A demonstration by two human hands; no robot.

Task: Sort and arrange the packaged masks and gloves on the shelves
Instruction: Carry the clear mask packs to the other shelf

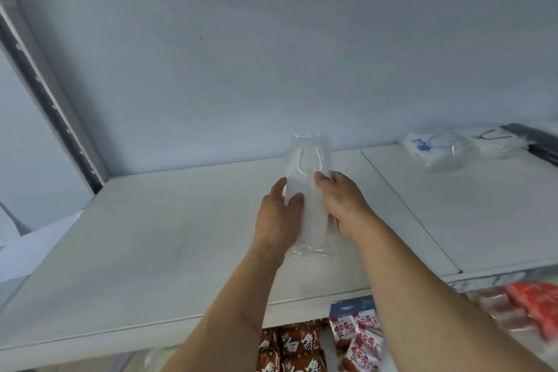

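Observation:
A white mask in a clear plastic packet [308,166] is held lengthwise over the middle of the white shelf [151,235]. My left hand [279,214] grips its left edge, thumb on top. My right hand [341,202] grips its right edge, fingers curled round it. The packet's far end points toward the back wall and its near end shows between my wrists. More packaged masks [437,148] lie in a loose pile at the back right of the shelf.
A dark flat object [537,142] lies at the far right behind the pile. The shelf's upright post [51,106] runs along the left. On the lower shelf sit snack packets [299,344] and red packets [531,305]. A seam [410,208] divides two shelf boards.

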